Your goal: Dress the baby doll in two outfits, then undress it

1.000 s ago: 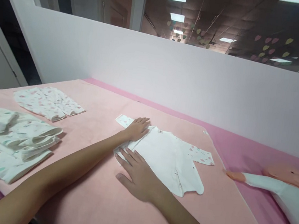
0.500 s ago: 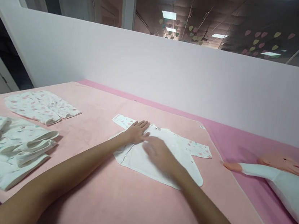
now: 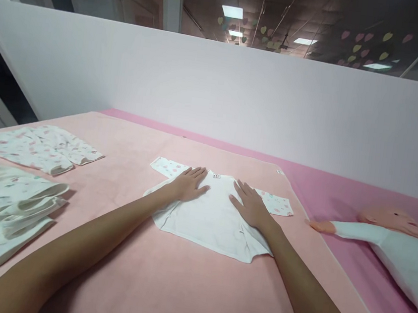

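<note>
A small white baby shirt [image 3: 208,222] lies spread on the pink blanket, its printed sleeves sticking out to both sides and a small label at the neckline. My left hand [image 3: 189,183] rests flat on the shirt's left shoulder, fingers stretched toward the neck. On the right shoulder lies my right hand [image 3: 252,203], palm down with fingers apart. Neither hand grips the cloth. Beneath my right wrist the lower right side of the shirt is creased, and the hand and forearm hide part of it.
Printed baby shorts [image 3: 44,146] lie at the left, with a pile of folded printed clothes [image 3: 8,208] nearer to me. At the right a baby doll [image 3: 385,236] in white lies on a pink surface. Behind the blanket [image 3: 196,292] stands a white wall [image 3: 239,99].
My right hand has moved right from the middle of the shirt and now lies flat on its right shoulder. The shirt's right side is drawn inward. My left hand stays on the left shoulder.
</note>
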`<action>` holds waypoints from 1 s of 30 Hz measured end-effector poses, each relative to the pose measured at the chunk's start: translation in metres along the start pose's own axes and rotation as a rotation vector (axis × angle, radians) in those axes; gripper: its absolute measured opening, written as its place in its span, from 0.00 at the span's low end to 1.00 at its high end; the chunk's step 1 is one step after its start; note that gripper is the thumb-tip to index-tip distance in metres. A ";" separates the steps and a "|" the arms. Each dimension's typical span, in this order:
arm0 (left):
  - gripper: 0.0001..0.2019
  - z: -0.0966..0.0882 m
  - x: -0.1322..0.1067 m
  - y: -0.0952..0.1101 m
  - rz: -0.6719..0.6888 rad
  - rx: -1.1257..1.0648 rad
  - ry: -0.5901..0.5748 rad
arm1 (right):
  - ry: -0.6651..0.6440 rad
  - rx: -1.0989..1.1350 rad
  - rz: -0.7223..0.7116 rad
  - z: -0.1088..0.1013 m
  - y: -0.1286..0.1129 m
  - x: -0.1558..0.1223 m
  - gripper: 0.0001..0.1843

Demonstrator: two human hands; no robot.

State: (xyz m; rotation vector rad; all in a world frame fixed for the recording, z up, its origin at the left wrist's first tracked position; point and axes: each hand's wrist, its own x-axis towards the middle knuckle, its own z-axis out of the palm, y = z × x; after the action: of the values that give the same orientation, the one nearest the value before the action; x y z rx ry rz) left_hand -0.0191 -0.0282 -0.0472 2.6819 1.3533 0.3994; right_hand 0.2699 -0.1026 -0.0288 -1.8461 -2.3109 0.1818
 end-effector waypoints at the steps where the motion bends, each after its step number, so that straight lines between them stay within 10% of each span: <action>1: 0.43 0.001 0.000 0.000 -0.004 0.004 0.003 | 0.004 -0.006 0.000 0.001 -0.001 0.001 0.45; 18: 0.38 -0.008 0.000 0.000 -0.084 0.017 0.048 | 0.016 -0.047 0.023 0.004 0.005 0.019 0.40; 30: 0.37 -0.017 -0.095 0.011 -0.012 -0.001 0.038 | 0.051 -0.050 -0.070 0.003 -0.001 -0.047 0.38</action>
State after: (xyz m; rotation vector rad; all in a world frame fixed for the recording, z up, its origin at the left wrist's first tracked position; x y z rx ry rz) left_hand -0.0693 -0.1117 -0.0459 2.6774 1.3774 0.4520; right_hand 0.2785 -0.1490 -0.0349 -1.7677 -2.3616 0.0670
